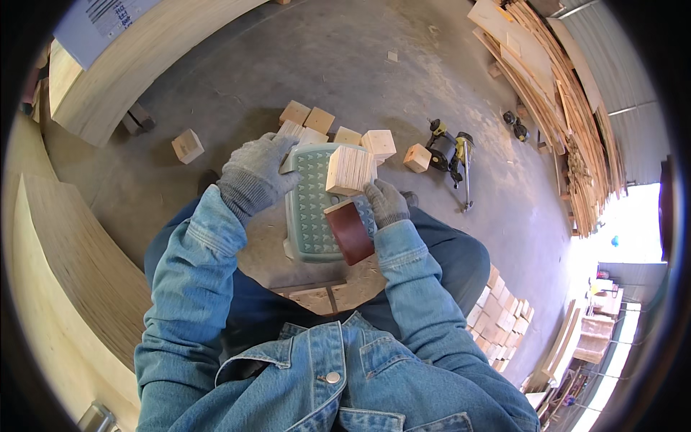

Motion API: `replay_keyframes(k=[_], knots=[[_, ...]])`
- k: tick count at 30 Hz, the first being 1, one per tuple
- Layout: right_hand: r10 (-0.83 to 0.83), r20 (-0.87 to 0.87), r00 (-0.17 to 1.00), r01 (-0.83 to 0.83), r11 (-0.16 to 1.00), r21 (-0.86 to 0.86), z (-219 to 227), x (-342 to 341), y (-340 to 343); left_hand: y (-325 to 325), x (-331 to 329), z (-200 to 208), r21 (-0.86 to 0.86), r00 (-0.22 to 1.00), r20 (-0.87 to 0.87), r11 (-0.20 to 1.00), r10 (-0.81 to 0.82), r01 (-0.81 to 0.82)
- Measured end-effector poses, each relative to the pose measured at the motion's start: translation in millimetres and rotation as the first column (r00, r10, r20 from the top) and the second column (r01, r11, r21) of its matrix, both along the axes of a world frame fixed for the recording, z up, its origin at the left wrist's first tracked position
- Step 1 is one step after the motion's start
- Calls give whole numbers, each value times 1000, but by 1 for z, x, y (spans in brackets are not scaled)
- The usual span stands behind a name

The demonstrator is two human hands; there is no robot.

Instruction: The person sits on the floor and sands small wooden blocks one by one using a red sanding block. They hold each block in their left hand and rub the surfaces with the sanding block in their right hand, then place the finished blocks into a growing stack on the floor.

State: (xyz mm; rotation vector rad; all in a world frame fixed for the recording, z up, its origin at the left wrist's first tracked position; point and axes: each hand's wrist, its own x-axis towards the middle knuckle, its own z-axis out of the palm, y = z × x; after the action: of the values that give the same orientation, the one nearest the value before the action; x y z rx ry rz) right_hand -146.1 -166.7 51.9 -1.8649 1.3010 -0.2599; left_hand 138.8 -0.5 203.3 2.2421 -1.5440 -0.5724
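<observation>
I sit with a pale green plastic stool (312, 216), its top studded with a raised pattern, between my knees. On it rests a layered plywood block (347, 171). My right hand (387, 202), in a grey knit glove, grips that block at its lower right corner. Just below it lies a smooth reddish-brown rectangular piece (350, 234), tilted on the stool. My left hand (255, 175), also gloved, is at the stool's left edge with thumb and fingers apart. Its fingertips are close to pale wood blocks (313, 137) beyond; whether they touch is hard to tell.
Several wood blocks (378, 144) lie past the stool, one block (188, 146) off left. A black and yellow power tool (446, 151) sits on the concrete floor. Plywood stacks (72, 266) stand left, boards (568, 115) lean right. Piled blocks (500, 317) are by my right knee.
</observation>
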Motion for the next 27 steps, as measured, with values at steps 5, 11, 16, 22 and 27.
replay_keyframes(k=[5,11,16,22,27], knots=[[182,-35,983,-176,976,132,55,5,56,-4,1,-14,12,999,43,999,-31,31],[308,-591,745,-383,924,-2,55,9,107,-25,-13,-24,68,998,18,996,-53,52],[345,-603,719,-390,919,61,58,13,104,-37,-23,-50,38,998,31,998,-54,53],[326,-444,835,-329,942,73,57,-11,95,-58,-31,-78,33,989,-24,989,-146,146],[188,-287,939,-186,982,32,81,-45,94,-72,-40,-113,20,986,-130,994,-101,104]])
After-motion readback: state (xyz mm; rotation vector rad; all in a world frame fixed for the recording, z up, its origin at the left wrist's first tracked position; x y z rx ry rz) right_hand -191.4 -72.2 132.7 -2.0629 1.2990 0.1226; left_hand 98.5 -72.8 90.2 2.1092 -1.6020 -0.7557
